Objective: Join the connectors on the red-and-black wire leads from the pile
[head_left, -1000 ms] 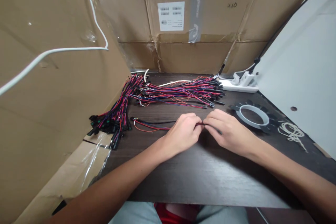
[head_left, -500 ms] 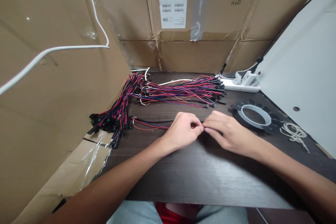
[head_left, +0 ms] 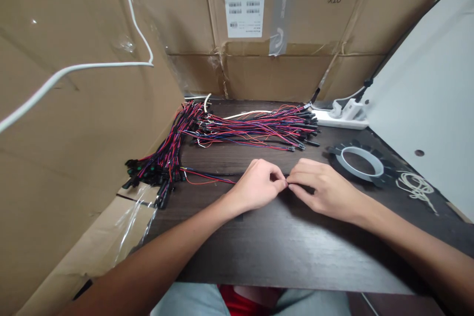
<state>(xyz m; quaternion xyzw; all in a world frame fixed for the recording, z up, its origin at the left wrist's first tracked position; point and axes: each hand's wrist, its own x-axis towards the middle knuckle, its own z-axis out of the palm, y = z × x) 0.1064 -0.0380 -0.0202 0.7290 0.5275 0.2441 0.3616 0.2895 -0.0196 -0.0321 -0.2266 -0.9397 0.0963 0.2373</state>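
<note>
My left hand (head_left: pixel 257 186) and my right hand (head_left: pixel 323 187) meet fingertip to fingertip in the middle of the dark wooden table (head_left: pixel 281 252). Both pinch the same thin wire lead (head_left: pixel 207 176), a red, blue and black strand that trails left from my left hand across the table. The pinched end itself is hidden between the fingertips. Behind the hands lies a flat bundle of several red, blue and black wire leads (head_left: pixel 255 131). A second bundle with black connectors (head_left: pixel 157 165) hangs over the table's left edge.
Cardboard boxes wall the left (head_left: pixel 74 123) and back (head_left: pixel 281 29). A white cable (head_left: pixel 74 69) crosses the left box. A roll of tape on black pieces (head_left: pixel 357 160), rubber bands (head_left: pixel 416 186) and a white power strip (head_left: pixel 342 116) lie at the right, under a white panel (head_left: pixel 429 89).
The free end of the wire lead has drawn out straighter to the left, toward the connector bundle. Both hands stay pinched together at the same spot.
</note>
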